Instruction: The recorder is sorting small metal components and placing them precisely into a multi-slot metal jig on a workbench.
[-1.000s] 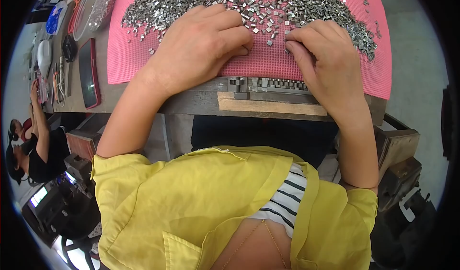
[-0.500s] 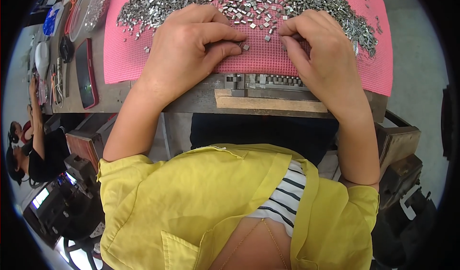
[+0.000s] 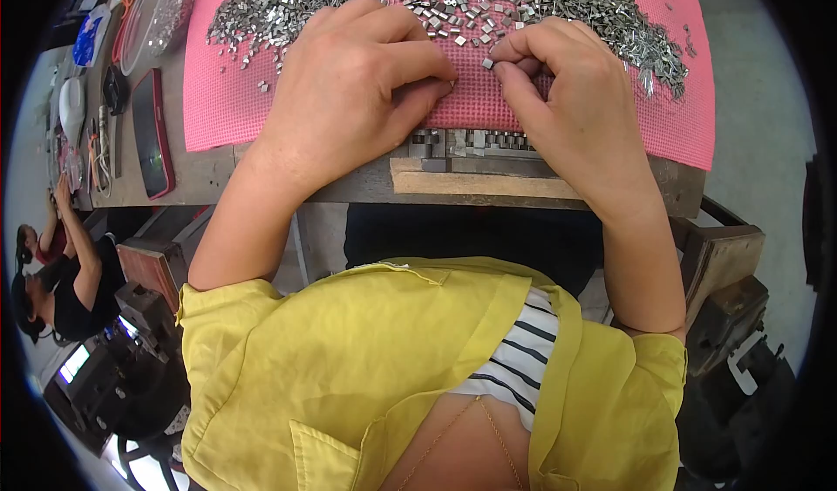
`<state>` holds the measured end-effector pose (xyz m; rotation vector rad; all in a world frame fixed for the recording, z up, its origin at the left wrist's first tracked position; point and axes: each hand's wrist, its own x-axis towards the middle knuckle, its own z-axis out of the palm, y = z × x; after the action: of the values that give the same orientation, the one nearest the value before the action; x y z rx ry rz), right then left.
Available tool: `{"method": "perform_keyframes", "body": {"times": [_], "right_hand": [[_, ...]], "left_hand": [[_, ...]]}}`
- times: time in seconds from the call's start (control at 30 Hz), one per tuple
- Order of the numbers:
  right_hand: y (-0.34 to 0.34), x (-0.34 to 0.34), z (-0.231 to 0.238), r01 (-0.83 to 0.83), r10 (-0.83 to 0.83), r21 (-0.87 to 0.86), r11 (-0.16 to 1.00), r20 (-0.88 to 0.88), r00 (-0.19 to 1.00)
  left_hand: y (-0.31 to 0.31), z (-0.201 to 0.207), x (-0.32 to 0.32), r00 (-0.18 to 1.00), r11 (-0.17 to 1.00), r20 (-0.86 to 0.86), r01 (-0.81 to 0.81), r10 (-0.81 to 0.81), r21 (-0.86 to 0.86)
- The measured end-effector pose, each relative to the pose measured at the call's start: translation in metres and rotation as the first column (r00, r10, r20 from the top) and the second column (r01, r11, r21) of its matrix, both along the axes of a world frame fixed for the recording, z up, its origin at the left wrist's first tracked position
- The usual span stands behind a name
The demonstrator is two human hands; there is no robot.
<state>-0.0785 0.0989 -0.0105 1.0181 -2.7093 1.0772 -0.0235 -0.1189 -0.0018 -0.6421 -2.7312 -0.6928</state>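
Note:
Over the pink mesh mat (image 3: 235,107), my left hand (image 3: 353,81) is closed, thumb and forefinger pinched together. A sliver of a small metal link (image 3: 452,83) shows at those fingertips; the rest is hidden. To its right, my right hand (image 3: 571,77) curls with its thumb and forefinger at a small square metal link (image 3: 488,64), which touches the fingertips. Beyond both hands spreads a heap of loose metal links (image 3: 462,7). Below the mat's near edge, a row of joined metal links (image 3: 493,139) lies in a metal holder, partly behind my right hand.
A wooden strip (image 3: 488,180) runs along the bench's front edge. On the left lie a red-edged phone (image 3: 153,133), a plastic bag of small parts (image 3: 166,20) and hand tools (image 3: 103,155). Short metal pins (image 3: 647,81) lie at the heap's right end. Another person (image 3: 74,273) sits far left.
My left fingertips have closed over the link that lay beside them. My right hand has shifted left, and its fingertips have come to a loose link on the mat.

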Motion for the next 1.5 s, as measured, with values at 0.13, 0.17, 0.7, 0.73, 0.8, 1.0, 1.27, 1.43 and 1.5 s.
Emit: {"method": "perform_keyframes", "body": {"times": [0.13, 0.17, 0.7, 0.73, 0.8, 1.0, 1.27, 1.43, 1.5], "right_hand": [[0.0, 0.001, 0.001, -0.008, 0.01, 0.041, 0.999, -0.067, 0.998], [0.0, 0.001, 0.002, -0.008, 0.013, 0.052, 0.999, -0.088, 0.996], [-0.002, -0.004, 0.002, -0.078, 0.11, 0.145, 0.986, -0.227, 0.968], [0.0, -0.004, 0.005, -0.077, 0.108, 0.145, 0.986, -0.224, 0.969], [0.007, -0.001, 0.01, -0.058, 0.063, 0.071, 0.996, -0.068, 0.996], [0.039, 0.019, 0.013, -0.123, 0.123, -0.016, 0.992, -0.051, 0.991], [0.064, 0.033, 0.006, -0.048, 0.046, -0.065, 0.997, -0.025, 0.999], [0.073, 0.036, -0.014, 0.039, -0.054, -0.098, 0.994, -0.16, 0.986], [0.07, 0.037, -0.019, 0.014, -0.027, -0.044, 0.999, -0.321, 0.947]], "left_hand": [[0.006, 0.007, 0.005, 0.999, 0.991, -0.04, -0.038, 0.033, -0.125], [0.007, 0.007, 0.005, 0.998, 0.986, -0.048, -0.047, 0.04, -0.16], [0.015, 0.004, 0.007, 0.983, 0.986, 0.07, -0.167, 0.168, -0.025], [0.016, 0.005, 0.009, 0.985, 0.986, 0.056, -0.164, 0.163, 0.017], [0.018, 0.006, 0.014, 0.987, 0.986, 0.044, -0.158, 0.155, 0.06], [0.036, -0.002, 0.035, 0.988, 0.976, 0.125, -0.116, 0.094, 0.186], [0.028, -0.024, 0.048, 0.949, 0.947, -0.116, -0.273, 0.295, 0.172], [0.037, -0.03, 0.054, 0.887, 0.943, -0.329, -0.331, 0.325, 0.037], [0.041, -0.032, 0.049, 0.874, 0.934, -0.344, -0.357, 0.344, 0.027]]}}
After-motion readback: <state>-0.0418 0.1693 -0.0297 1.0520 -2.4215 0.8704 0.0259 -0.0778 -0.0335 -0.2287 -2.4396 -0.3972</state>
